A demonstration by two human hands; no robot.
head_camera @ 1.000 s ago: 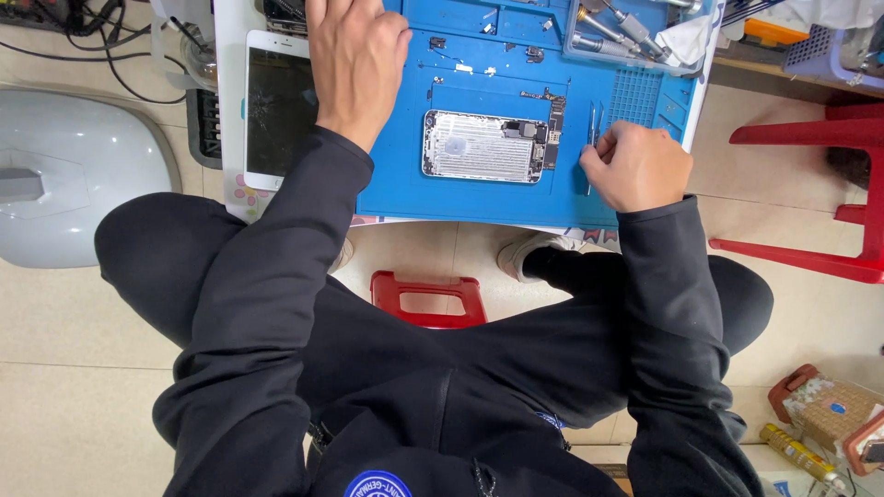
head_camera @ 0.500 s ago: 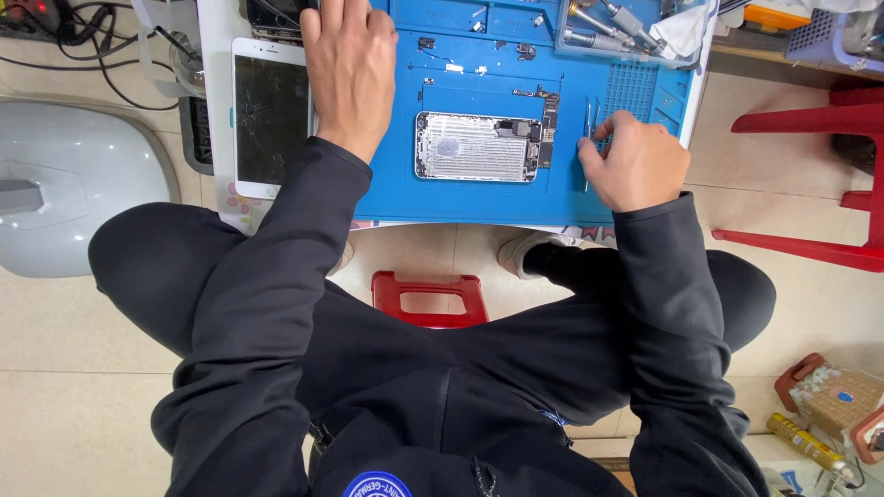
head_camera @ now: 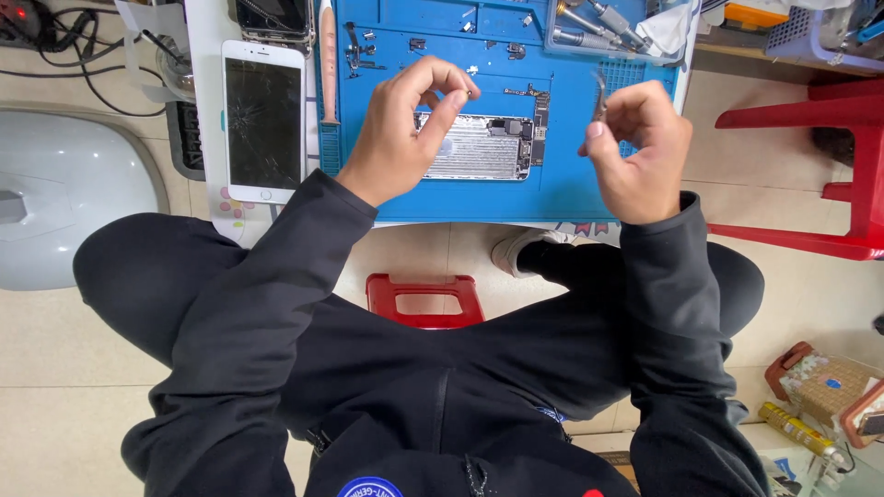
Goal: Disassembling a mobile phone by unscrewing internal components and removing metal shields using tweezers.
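1. Over the blue repair mat (head_camera: 562, 198), I saw both hands raised above an opened phone chassis (head_camera: 479, 145), which lay flat near the mat's middle with its metal insides facing up.
2. The left hand (head_camera: 405, 129) had thumb and forefinger pinched together on something tiny at their tips; it was too small for me to name, though it looked like a screw or a small fitting.
3. The right hand (head_camera: 635, 147) was closed around a pair of tweezers (head_camera: 599, 94), whose tips pointed up and away from the chassis.
4. I judged the step in hand to be the handling of one small part between fingertips and tool, above the chassis and not yet in it.
5. As I read it, the next move called for a steady, fine meeting of tweezer tips and pinched piece, without letting it drop among the loose small parts (head_camera: 419, 43) at the mat's far edge.
6. A white phone with a cracked screen (head_camera: 264, 121) lay to the left, just beside the mat, untouched.
7. A clear tray of tools (head_camera: 608, 28) sat at the mat's far right corner, well apart from both hands.
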